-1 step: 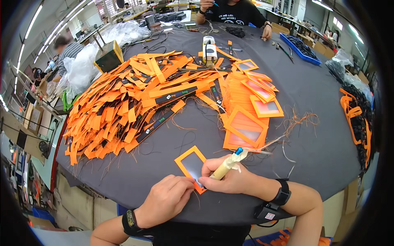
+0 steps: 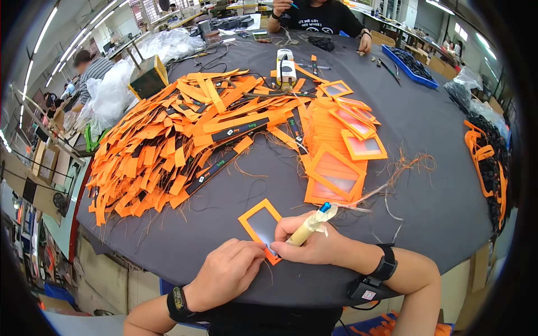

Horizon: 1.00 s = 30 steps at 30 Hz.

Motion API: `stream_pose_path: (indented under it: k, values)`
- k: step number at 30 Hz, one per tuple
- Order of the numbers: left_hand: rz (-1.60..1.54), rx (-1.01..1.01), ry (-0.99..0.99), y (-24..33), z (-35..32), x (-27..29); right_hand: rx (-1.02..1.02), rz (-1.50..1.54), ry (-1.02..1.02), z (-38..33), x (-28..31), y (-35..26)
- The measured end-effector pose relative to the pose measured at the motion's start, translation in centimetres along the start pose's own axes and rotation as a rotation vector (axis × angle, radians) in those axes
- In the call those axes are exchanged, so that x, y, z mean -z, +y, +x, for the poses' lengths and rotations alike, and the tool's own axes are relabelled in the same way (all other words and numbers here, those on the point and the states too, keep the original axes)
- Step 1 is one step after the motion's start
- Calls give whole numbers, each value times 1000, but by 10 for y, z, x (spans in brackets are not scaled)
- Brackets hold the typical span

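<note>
A heap of orange strips (image 2: 157, 151) lies beyond the left hand (image 2: 228, 271), whose bent fingertips meet the near end of an orange frame (image 2: 260, 225); whether they pinch it is unclear. The right hand (image 2: 314, 246) grips a taped, pen-like tool (image 2: 303, 232); stacked frames (image 2: 328, 126) lie beyond its fingers.

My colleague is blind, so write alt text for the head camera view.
Right hand holding a pale yellow, tape-wrapped tool at a rectangular orange frame with a clear window, the left hand at its near corner. Beyond, on a dark grey table, a heap of orange and black strips lies left of stacked orange frames.
</note>
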State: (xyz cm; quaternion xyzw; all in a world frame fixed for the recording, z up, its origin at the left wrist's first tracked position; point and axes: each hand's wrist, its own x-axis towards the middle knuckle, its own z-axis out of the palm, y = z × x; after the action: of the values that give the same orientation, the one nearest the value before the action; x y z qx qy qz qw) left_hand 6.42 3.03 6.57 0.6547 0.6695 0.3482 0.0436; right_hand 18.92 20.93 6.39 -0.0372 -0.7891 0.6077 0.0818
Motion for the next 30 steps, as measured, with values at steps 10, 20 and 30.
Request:
stream_pose_path:
  k: [10, 20, 30]
  values:
    - [-3, 11, 21, 0, 0, -1, -4, -3, 26, 1, -2, 2]
    - [-6, 14, 39, 1, 1, -2, -4, -11, 13, 1, -2, 6]
    - [-18, 35, 31, 1, 1, -1, -11, -29, 20, 1, -3, 6]
